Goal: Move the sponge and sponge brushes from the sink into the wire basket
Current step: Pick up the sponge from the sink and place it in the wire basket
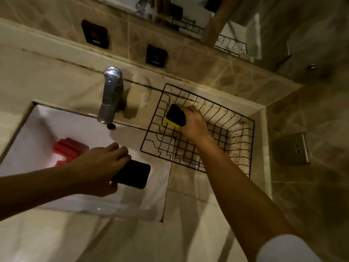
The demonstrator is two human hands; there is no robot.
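My right hand [193, 123] is inside the black wire basket [232, 146] on the counter, shut on a yellow sponge with a dark scouring face [176, 116], held tilted over the basket's left half. My left hand [102, 167] reaches over the white sink [37, 127] and grips a flat dark pad [133, 173] by its left end, above the sink's right side. A red ridged sponge brush [69, 146] lies in the sink behind my left hand; another red piece [60, 163] shows just below it, mostly hidden by my wrist.
A chrome tap [111, 95] stands at the sink's back edge, between sink and basket. HOT [95, 34] and COLD [156, 56] labels sit on the tiled wall. A mirror runs along the top. A metal plate [291, 149] is fixed on the right wall.
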